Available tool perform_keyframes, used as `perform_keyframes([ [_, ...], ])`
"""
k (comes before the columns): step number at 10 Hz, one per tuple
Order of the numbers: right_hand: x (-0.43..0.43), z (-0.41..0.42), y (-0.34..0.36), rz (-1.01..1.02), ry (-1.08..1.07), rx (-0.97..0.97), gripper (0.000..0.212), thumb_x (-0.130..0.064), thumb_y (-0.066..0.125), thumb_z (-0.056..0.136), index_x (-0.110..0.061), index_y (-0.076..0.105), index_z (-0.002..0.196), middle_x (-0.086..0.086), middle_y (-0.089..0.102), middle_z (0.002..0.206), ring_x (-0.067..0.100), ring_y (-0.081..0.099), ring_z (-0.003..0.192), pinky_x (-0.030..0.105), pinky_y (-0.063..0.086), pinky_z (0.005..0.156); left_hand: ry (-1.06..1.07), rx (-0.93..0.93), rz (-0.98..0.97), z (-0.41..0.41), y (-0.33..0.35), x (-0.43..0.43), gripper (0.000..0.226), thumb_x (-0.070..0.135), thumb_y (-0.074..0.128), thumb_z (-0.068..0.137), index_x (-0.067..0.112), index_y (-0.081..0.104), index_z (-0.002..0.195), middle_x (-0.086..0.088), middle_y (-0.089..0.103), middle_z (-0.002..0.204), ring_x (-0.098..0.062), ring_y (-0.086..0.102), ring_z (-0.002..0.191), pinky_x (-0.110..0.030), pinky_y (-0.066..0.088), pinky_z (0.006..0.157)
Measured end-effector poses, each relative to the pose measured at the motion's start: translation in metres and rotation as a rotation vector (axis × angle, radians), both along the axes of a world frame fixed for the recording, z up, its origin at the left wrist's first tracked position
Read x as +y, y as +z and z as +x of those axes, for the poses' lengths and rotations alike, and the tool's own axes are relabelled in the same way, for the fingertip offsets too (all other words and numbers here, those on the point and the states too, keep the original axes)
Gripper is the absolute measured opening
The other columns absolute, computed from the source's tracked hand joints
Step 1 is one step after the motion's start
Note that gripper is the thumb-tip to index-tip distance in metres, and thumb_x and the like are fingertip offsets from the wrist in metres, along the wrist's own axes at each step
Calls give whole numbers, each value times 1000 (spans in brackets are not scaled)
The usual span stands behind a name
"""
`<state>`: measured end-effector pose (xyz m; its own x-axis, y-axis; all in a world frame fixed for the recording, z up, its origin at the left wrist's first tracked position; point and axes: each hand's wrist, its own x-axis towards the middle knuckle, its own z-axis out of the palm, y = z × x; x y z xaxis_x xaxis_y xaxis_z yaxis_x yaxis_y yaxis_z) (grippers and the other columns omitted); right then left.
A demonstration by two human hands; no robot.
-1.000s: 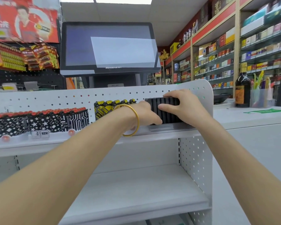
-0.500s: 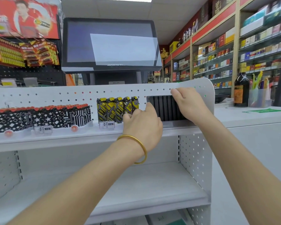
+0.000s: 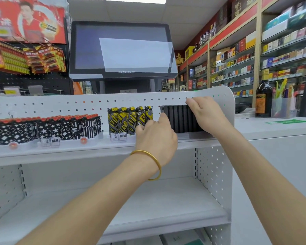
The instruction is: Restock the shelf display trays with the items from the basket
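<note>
A row of black lighters (image 3: 179,119) stands in a display tray at the right end of the white top shelf (image 3: 95,147). My right hand (image 3: 208,115) lies over the row's right part, fingers curled over its top edge. My left hand (image 3: 155,137), with a gold bangle on the wrist, touches the row's left end with its fingertips. Left of it stand yellow-and-black lighters (image 3: 129,121) and a long row of black-and-white patterned lighters (image 3: 46,128) with red caps. No basket is in view.
A perforated white back panel (image 3: 113,101) rises behind the trays. Below is a bare white shelf (image 3: 148,209). A till screen (image 3: 122,50) stands behind, a dark bottle (image 3: 263,101) on the counter at right, stocked wall shelves (image 3: 245,59) beyond.
My left hand has come off the front of the black row and dropped lower, to its left end. My right hand has slid up and right onto the row's top edge.
</note>
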<state>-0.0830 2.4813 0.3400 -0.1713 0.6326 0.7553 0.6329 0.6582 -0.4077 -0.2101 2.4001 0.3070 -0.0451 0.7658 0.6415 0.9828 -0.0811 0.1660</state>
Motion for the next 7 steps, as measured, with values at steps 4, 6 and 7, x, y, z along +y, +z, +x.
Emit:
perform_keyframes([
  [4, 12, 3, -10, 253, -187, -159, 38, -31, 30, 100, -16, 45, 69, -2, 41, 72, 33, 44, 83, 42, 42, 73, 0, 26, 21, 1, -3, -1, 6, 22, 31, 97, 17, 29, 97, -4, 42, 88, -24, 34, 88, -37, 27, 89],
  [6, -3, 2, -13, 205, -254, -204, 41, -33, 29, 101, -9, 60, 114, 6, 63, 116, 33, 47, 115, 46, 41, 92, 16, 48, 79, 2, -5, -3, 24, 23, 31, 97, 10, 38, 117, -5, 52, 100, -26, 45, 105, -37, 28, 91],
  [7, -22, 9, -11, 316, -87, 26, 39, -27, 32, 101, -6, 57, 123, 4, 62, 122, 24, 52, 118, 36, 39, 100, -55, -53, 151, -9, -5, -17, 33, 24, 34, 96, 11, 36, 127, -2, 52, 105, -24, 45, 110, -36, 25, 92],
])
